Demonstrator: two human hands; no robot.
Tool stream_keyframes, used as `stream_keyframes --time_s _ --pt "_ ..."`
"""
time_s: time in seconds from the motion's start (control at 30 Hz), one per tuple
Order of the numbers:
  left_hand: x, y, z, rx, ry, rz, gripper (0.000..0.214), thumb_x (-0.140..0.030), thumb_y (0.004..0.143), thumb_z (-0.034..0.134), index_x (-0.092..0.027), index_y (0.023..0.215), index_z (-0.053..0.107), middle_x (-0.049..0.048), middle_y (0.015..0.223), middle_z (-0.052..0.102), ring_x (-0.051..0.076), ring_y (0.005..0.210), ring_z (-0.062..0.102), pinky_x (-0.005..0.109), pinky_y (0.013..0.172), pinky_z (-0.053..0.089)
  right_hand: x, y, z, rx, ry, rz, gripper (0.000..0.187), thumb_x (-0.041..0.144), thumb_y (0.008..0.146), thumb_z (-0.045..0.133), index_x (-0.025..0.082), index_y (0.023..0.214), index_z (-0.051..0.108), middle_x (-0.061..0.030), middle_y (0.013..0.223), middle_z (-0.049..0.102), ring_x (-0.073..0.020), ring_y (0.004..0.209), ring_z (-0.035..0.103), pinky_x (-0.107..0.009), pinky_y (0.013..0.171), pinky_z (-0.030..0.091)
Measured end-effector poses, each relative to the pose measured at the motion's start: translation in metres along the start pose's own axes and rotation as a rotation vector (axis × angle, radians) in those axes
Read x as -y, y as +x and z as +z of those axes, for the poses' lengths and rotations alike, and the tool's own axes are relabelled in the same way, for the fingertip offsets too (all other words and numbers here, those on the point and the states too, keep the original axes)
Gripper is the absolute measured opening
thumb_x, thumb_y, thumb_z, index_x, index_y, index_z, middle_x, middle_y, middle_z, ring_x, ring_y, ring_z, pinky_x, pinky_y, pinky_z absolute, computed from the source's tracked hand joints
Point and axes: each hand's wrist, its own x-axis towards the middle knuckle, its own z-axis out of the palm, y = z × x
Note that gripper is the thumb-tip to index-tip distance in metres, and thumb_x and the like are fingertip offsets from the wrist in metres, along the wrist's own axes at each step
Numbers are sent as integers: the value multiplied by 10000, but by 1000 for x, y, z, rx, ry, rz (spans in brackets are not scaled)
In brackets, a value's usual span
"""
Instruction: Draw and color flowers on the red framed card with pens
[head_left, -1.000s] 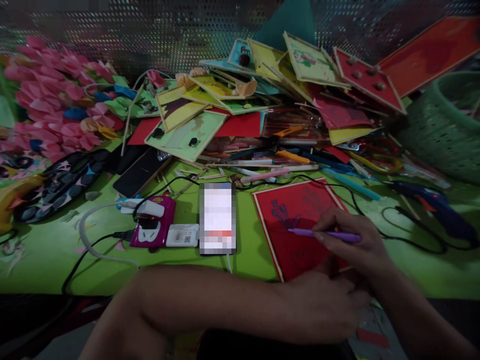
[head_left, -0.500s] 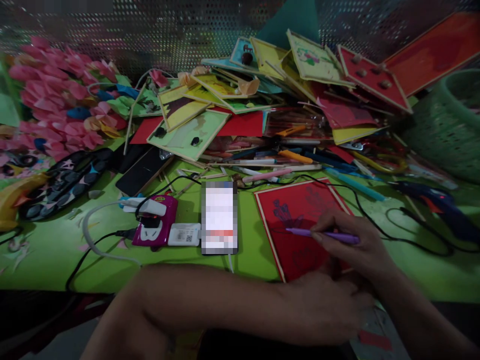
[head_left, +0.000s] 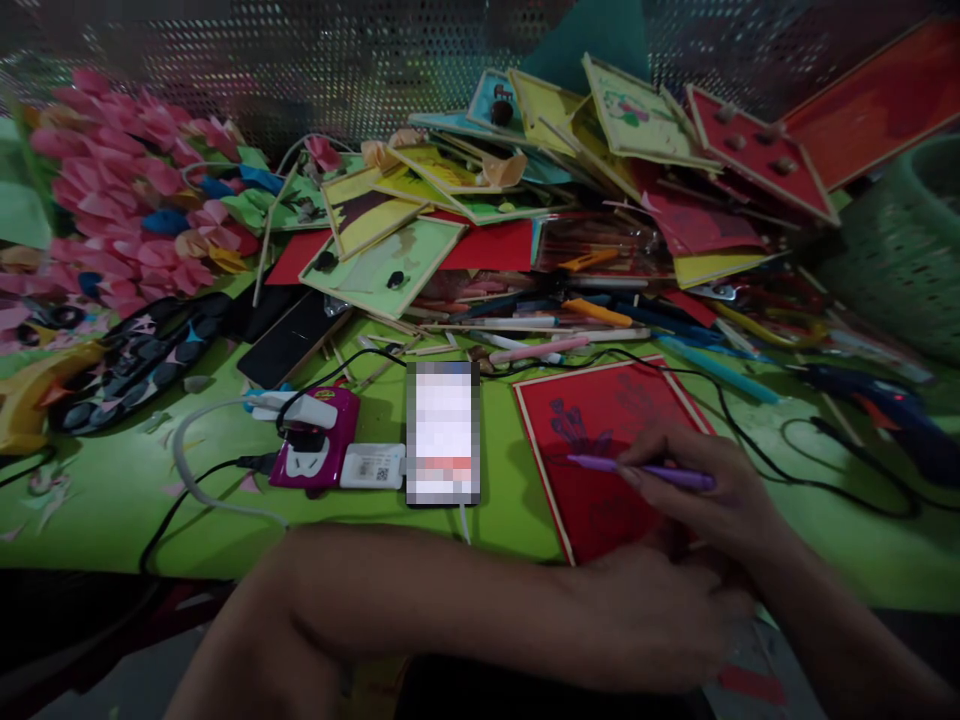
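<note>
While the right hand (head_left: 694, 485) pinches a slim purple plastic pen (head_left: 681, 477) between closed fingers, tip at a red rectangular panel with pale wooden edging (head_left: 581, 495) near the green table's (head_left: 840, 565) front edge, left hand (head_left: 652, 615) overlaps panel's near edge; its opening and grip: can't tell.

Dim light — bright, pixelated phone screen (head_left: 443, 432) — edges soft and murky.

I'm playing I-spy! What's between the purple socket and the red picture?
The head view shows it: from the purple socket to the red picture come a white box, the lit phone, then some green table.
</note>
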Motion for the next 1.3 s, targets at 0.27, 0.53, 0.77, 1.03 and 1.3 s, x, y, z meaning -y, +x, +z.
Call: stream_keyframes --time_s 0.27,0.53,0.77,1.03,1.3 --pt "0 -1 0 -35 -59 9 433 -112 951 443 -145 1228 774 158 1276 684 266 1117 656 389 804 480 0 0 3 25 -16 21 103 307 936 710 248 852 703 18 681 664 -145 519 541 -281 481 395" --pt "2 2 3 -45 -136 26 334 -146 916 524 -189 1070 817 137 1209 703 264 1070 677 394 797 500 0 2 5 61 6 -29 88 311 944 710 246 885 718 -1 760 719 -165 621 647 -276 571 495" --pt "2 2 6 -31 -146 40 327 -172 928 525 -178 1093 807 141 1235 701 271 1104 674 410 826 510 6 7 5 58 3 -34 79 285 925 712 239 861 719 -2 732 721 -158 592 641 -268 556 492" --pt "1 2 3 -47 -103 -2 394 -144 948 472 -149 1186 787 155 1290 700 260 1095 680 388 780 517 2 3 4 27 -16 -19 75 264 927 703 244 856 715 4 726 711 -153 587 629 -264 546 466" --pt "-1 0 6 -63 -50 5 422 -155 950 461 -175 1233 774 152 1330 675 275 1154 648 425 856 513 3 0 1 13 -30 -8 91 265 926 697 258 835 696 17 674 663 -141 521 557 -272 480 407"
